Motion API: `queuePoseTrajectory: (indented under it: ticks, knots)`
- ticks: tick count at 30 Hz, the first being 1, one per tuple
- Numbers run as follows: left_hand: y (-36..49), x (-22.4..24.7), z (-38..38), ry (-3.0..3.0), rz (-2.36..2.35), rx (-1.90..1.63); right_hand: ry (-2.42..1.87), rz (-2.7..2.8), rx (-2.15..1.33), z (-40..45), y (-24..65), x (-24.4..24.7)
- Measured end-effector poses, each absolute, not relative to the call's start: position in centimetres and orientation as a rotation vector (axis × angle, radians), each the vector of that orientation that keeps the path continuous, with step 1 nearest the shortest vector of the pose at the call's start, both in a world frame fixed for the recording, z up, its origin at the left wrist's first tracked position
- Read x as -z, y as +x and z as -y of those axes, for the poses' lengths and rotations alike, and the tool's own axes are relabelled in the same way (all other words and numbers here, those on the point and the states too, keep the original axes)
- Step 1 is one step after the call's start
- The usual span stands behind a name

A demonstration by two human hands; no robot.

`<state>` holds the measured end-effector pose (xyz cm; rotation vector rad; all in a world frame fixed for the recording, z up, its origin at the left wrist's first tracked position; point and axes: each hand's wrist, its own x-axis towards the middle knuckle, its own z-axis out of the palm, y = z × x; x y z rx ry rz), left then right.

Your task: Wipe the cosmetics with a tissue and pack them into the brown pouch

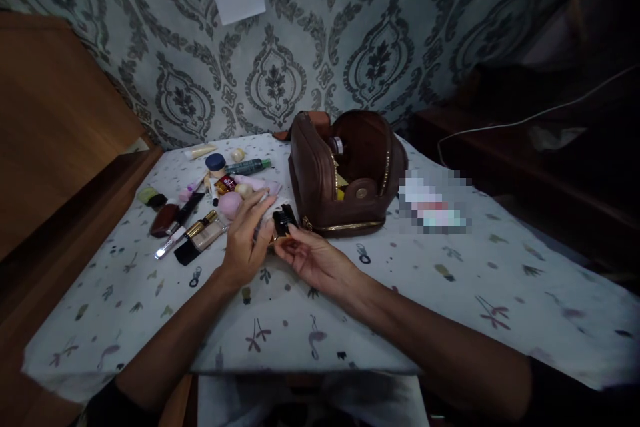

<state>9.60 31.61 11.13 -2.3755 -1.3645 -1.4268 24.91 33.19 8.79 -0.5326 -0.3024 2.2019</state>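
The person's right hand [315, 260] pinches a small black case [285, 217] with a gold edge between thumb and fingers. The left hand [246, 240] comes close on the case's other side, its fingers long and nearly straight; from here I can't tell whether it grips too. They meet left of the middle of the surface [320, 340], between its near and back edges, just in front of a brown bag [315, 180]. The bag stands by the back edge, gaping open, a bottle [337, 145] showing inside.

Towards the left edge lies a scatter of make-up: a pink sponge [230, 205] near the left hand's fingers, a jar [215, 164] with a blue lid, a green tube [247, 167], and a bottle [205, 237] with a black cap nearer the front. A pale tube [200, 151] lies by the back left corner.
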Motion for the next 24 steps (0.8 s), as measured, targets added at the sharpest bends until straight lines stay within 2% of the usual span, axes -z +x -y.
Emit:
queuePoseTrajectory:
  ticks: [13, 18, 24]
  knots:
    - [10.9, -11.1, -30.4, -2.562, 0.906, 1.225, -0.461, 0.053, -2.245, -33.8, 25.0, -8.8]
    - [10.9, -11.3, -30.3, -2.535, 0.892, 1.266, -0.389, 0.181, -2.332, -33.0, 25.2, -9.7]
    - [10.7, -11.9, -30.4, -2.566, 0.940, 1.420, -0.406, 0.440, -2.270, -32.5, 25.0, -9.5]
